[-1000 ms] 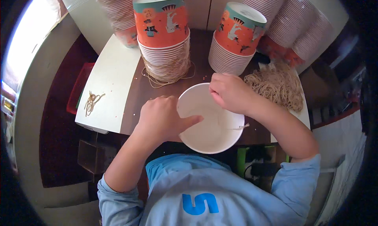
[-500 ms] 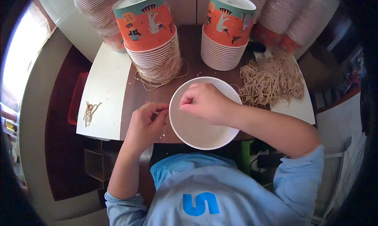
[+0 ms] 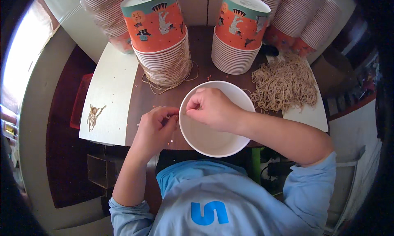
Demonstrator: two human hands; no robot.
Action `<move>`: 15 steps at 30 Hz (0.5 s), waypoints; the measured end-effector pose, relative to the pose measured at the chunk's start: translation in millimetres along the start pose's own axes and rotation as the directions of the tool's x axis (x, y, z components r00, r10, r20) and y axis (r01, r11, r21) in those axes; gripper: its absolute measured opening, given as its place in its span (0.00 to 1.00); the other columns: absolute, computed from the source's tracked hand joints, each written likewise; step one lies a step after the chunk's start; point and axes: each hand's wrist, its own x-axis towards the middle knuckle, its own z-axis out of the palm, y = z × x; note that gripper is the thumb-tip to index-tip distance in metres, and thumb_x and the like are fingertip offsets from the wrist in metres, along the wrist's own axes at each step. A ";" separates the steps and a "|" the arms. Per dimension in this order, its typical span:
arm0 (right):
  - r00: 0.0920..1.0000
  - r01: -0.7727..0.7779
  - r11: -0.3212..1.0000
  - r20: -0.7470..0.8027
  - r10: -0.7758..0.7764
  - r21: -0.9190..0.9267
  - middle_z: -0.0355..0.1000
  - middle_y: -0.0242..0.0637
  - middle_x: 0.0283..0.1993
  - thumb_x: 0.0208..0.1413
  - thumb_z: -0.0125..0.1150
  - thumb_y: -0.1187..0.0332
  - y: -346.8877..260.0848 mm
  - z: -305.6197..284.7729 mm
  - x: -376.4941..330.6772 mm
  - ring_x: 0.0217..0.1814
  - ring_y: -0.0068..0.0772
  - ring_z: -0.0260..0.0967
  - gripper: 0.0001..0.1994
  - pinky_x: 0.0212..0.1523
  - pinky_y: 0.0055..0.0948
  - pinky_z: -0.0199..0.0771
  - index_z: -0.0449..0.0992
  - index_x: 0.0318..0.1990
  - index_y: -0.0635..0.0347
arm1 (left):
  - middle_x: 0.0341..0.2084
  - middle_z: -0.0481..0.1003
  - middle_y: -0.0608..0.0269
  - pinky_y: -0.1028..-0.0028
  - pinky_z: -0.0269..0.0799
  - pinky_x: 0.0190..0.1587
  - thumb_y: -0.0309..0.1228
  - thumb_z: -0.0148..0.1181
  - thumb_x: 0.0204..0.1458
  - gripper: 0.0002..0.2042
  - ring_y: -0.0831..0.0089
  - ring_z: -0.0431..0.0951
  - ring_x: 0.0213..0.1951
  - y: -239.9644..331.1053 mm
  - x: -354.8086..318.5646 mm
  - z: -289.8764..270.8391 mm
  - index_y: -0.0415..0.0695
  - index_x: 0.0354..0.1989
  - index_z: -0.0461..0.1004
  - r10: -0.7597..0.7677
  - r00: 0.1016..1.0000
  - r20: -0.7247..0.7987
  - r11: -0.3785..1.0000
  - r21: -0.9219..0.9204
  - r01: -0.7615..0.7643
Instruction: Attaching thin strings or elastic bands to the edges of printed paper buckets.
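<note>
A round paper bucket (image 3: 217,143) with a white inside stands mouth up at the table's front edge. My right hand (image 3: 209,108) reaches into it from the right, thumb and fingers pinched together close to the left inner wall. Whatever lies in that pinch is too small to make out. Outside the same wall, my left hand (image 3: 156,123) has its fingers curled, with thumb and forefinger tips against or just beside the bucket. Anything between those fingertips is hidden. To the right lies a tangled heap of tan string (image 3: 283,84).
Behind the bucket rise two upside-down stacks of orange and green printed buckets, the left stack (image 3: 164,61) wound with string and the right stack (image 3: 236,51) without. More wrapped stacks (image 3: 293,18) stand at the back. A small string bundle (image 3: 94,116) lies at left.
The whole view has shifted slightly, carrying the stacks a little rightward. My right fingertips sit closer to the bucket's left inner wall. My left hand keeps nearly the same pose beside it.
</note>
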 end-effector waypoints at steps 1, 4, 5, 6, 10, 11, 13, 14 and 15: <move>1.000 0.001 1.000 0.002 -0.001 0.000 0.72 0.40 0.28 0.46 0.59 0.72 -0.2 0.2 0.1 0.29 0.30 0.71 0.05 0.30 0.29 0.70 0.77 0.28 0.65 | 0.29 0.77 0.59 0.77 0.73 0.35 0.20 0.53 0.52 0.08 0.76 0.77 0.32 -2.2 0.1 0.7 0.32 0.40 0.74 -0.001 1.000 -0.002 1.000 0.000 0.001; 1.000 0.012 1.000 -0.003 -0.012 -0.019 0.72 0.40 0.28 0.46 0.59 0.71 0.7 1.3 -0.2 0.30 0.31 0.71 0.06 0.30 0.30 0.70 0.77 0.28 0.65 | 0.28 0.74 0.53 0.76 0.70 0.25 0.23 0.55 0.51 0.09 0.74 0.75 0.23 -6.2 0.6 2.5 0.33 0.39 0.74 0.087 0.995 -0.055 0.995 -0.037 -0.089; 0.999 0.023 0.999 -0.030 -0.024 -0.026 0.72 0.40 0.28 0.47 0.59 0.71 3.2 2.4 0.2 0.30 0.31 0.71 0.06 0.31 0.30 0.70 0.77 0.28 0.65 | 0.28 0.75 0.53 0.75 0.71 0.26 0.23 0.56 0.50 0.09 0.72 0.76 0.24 -1.9 0.2 1.6 0.33 0.39 0.74 0.070 0.997 -0.040 0.997 -0.025 -0.071; 0.998 0.035 0.999 -0.057 -0.036 -0.032 0.72 0.41 0.28 0.47 0.60 0.71 4.4 3.0 0.5 0.30 0.32 0.71 0.06 0.32 0.30 0.70 0.77 0.28 0.65 | 0.28 0.75 0.52 0.74 0.71 0.28 0.23 0.56 0.49 0.10 0.70 0.77 0.26 0.9 0.3 1.2 0.33 0.40 0.74 0.054 0.998 -0.026 0.998 -0.013 -0.054; 0.999 -0.025 1.000 -0.026 0.025 0.005 0.72 0.41 0.29 0.47 0.60 0.71 0.8 4.9 1.6 0.31 0.32 0.71 0.06 0.33 0.31 0.70 0.77 0.28 0.64 | 0.27 0.75 0.51 0.72 0.71 0.31 0.22 0.57 0.47 0.10 0.66 0.77 0.27 3.1 1.2 1.7 0.34 0.39 0.74 0.131 0.990 -0.041 0.991 0.021 -0.131; 1.000 -0.013 1.000 -0.025 0.013 0.000 0.72 0.41 0.29 0.47 0.60 0.71 1.3 5.5 1.1 0.31 0.32 0.71 0.06 0.33 0.31 0.70 0.77 0.28 0.64 | 0.27 0.75 0.51 0.71 0.71 0.32 0.21 0.57 0.46 0.10 0.63 0.77 0.28 3.6 1.6 1.3 0.34 0.38 0.74 0.177 0.984 -0.034 0.984 0.043 -0.176; 1.000 0.002 1.000 -0.025 -0.002 -0.007 0.72 0.41 0.29 0.47 0.60 0.71 2.2 5.2 1.0 0.31 0.32 0.71 0.05 0.33 0.30 0.70 0.77 0.28 0.64 | 0.26 0.75 0.50 0.69 0.71 0.34 0.21 0.57 0.45 0.09 0.60 0.76 0.28 4.6 1.3 0.2 0.34 0.37 0.74 0.224 0.974 -0.028 0.973 0.067 -0.221; 1.000 0.018 1.000 0.010 -0.018 -0.005 0.73 0.40 0.29 0.47 0.60 0.70 3.0 4.0 0.8 0.31 0.32 0.71 0.06 0.33 0.30 0.70 0.78 0.28 0.64 | 0.25 0.75 0.49 0.69 0.71 0.33 0.22 0.57 0.45 0.08 0.59 0.76 0.28 5.1 0.6 -0.7 0.34 0.35 0.74 0.218 0.976 0.003 0.970 0.105 -0.217; 0.998 0.034 0.999 0.045 -0.034 -0.002 0.73 0.40 0.30 0.47 0.61 0.70 3.1 2.7 0.3 0.31 0.32 0.71 0.06 0.33 0.30 0.70 0.78 0.28 0.63 | 0.25 0.74 0.49 0.68 0.71 0.33 0.22 0.57 0.45 0.07 0.57 0.76 0.28 5.6 -0.2 -1.4 0.34 0.33 0.74 0.211 0.977 0.034 0.966 0.144 -0.214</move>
